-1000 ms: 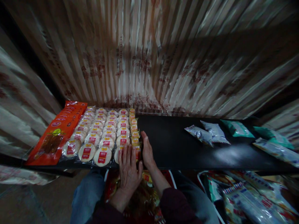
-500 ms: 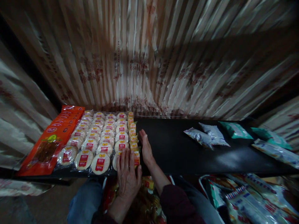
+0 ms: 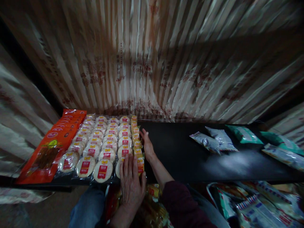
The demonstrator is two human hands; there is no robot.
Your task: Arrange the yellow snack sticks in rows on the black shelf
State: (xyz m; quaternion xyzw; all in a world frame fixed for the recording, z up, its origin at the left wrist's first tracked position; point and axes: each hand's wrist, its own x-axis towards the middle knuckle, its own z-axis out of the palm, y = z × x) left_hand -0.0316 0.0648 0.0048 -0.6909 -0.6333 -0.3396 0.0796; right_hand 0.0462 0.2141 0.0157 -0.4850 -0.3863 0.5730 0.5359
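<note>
Rows of round white crackers in clear wrappers with red labels (image 3: 103,170) lie overlapping on a black shelf (image 3: 171,152). Along their right side runs a column of small yellow packets (image 3: 136,136). My left hand (image 3: 132,182) rests with fingers stretched over the front packets of the rightmost cracker row and the yellow column. My right hand (image 3: 147,144) is held on edge against the right side of the yellow column, its fingers extended. Neither hand grips anything visible. Overlapping orange packets (image 3: 48,148) lie left of the crackers.
Silver-white bags (image 3: 222,138) and green bags (image 3: 244,134) lie on the shelf's right part. Below the front edge, a container at the right holds more bags (image 3: 258,209), and another between my knees holds packets (image 3: 153,191). Patterned, pleated cloth (image 3: 142,63) hangs behind.
My right hand has shifted slightly up along the yellow column and lies closer against it. My left hand stays on the front packets. The view has moved slightly.
</note>
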